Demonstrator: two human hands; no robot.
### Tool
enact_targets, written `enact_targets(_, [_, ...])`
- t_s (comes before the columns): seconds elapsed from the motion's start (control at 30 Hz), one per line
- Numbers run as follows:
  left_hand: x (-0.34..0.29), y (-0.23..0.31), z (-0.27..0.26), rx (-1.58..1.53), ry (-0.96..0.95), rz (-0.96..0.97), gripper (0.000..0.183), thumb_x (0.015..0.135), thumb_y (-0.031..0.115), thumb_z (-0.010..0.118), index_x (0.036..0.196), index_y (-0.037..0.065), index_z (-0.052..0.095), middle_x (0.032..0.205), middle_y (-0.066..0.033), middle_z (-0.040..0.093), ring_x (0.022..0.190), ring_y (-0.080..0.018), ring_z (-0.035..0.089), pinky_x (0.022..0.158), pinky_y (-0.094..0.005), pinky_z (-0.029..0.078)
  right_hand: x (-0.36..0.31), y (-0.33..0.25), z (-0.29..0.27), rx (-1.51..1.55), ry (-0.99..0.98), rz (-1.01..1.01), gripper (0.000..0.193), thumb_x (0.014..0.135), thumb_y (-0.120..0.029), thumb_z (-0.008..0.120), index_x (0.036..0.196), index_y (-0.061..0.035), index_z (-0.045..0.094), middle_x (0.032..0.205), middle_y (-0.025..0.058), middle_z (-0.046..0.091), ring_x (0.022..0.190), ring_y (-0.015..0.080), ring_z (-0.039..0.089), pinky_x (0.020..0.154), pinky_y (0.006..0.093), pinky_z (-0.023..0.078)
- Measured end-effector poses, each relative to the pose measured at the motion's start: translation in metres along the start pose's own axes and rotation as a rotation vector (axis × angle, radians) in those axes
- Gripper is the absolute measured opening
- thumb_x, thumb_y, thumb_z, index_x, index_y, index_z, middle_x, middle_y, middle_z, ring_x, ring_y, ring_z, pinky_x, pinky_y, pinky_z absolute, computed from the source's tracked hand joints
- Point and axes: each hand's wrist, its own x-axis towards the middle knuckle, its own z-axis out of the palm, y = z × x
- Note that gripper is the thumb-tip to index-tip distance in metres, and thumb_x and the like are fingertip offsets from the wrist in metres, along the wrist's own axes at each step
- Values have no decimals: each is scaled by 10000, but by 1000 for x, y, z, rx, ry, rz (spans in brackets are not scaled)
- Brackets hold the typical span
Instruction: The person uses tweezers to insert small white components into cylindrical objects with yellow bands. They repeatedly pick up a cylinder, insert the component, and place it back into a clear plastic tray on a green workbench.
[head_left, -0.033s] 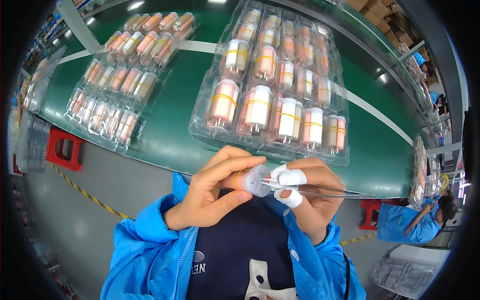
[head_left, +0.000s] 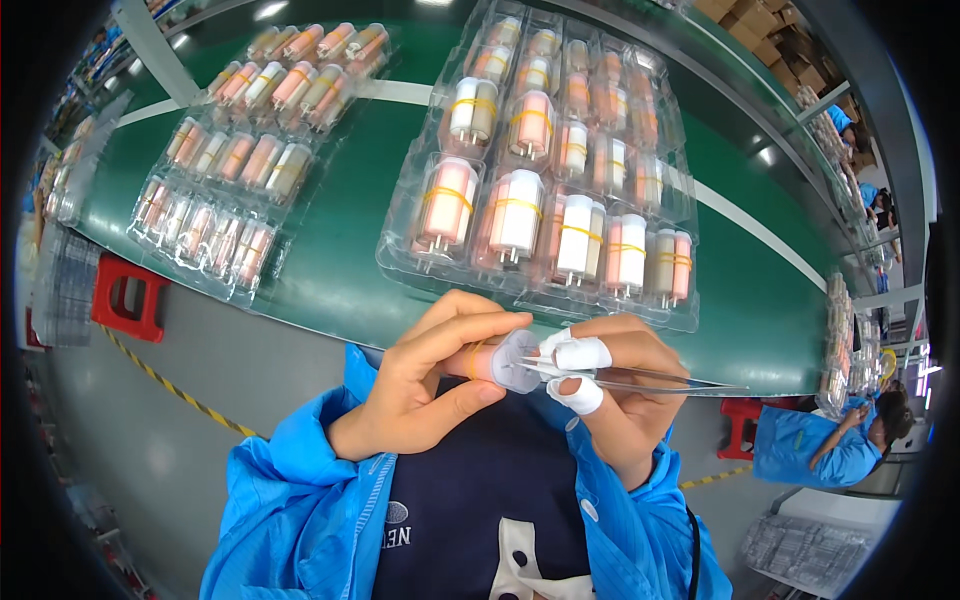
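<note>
My left hand (head_left: 425,375) is wrapped round a bundle of pink cylinders (head_left: 470,362) with a yellow rubber band. A translucent round cap (head_left: 513,365) covers the bundle's right end and faces my right hand. White finger covers wrap fingertips of my right hand (head_left: 625,375), which is closed on thin metal tweezers (head_left: 660,382). Their fine tips point left and meet or nearly meet the cap's face; whether they touch it cannot be told. Just beyond my hands, a clear plastic tray (head_left: 400,262) holds several similar banded bundles in pink, white and grey, with metal pins at their near ends.
The green table (head_left: 335,225) carries more clear trays (head_left: 210,262) of bundles at the left. Below the table edge stand a red stool (head_left: 130,300) at left and another red stool (head_left: 738,428) at right. A person in blue (head_left: 820,440) sits at the far right.
</note>
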Motion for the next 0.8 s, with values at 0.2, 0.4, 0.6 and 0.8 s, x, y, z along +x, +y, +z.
enact_targets(0.2, [1,-3,1,34,29,21,449,811,65,677,1232,-35,557,1130,-126,507,1053,-202,510,913,-297,403,4,5,-1,-14,-47,-49,206,739,8,721,939,22,674,876,164,675,806,221,666,691,296,525])
enact_targets(0.4, [1,-5,1,33,41,24,453,811,83,688,1229,-37,559,1125,-126,505,1042,-200,511,911,-293,403,5,6,-2,-42,-75,-60,194,745,9,714,935,20,674,872,162,677,791,223,669,683,296,527])
enact_targets(0.6, [0,-7,1,33,43,30,453,813,94,694,1225,-37,561,1117,-121,501,1036,-194,510,901,-286,406,4,9,-2,-13,-63,-56,177,736,13,720,909,16,681,849,161,677,765,217,667,637,284,522])
enact_targets(0.8, [-1,-7,3,23,43,29,443,820,81,685,1227,-39,559,1124,-118,491,1032,-188,511,895,-277,412,3,11,-1,24,-43,-51,178,731,8,726,904,9,686,838,158,677,753,217,666,624,281,518])
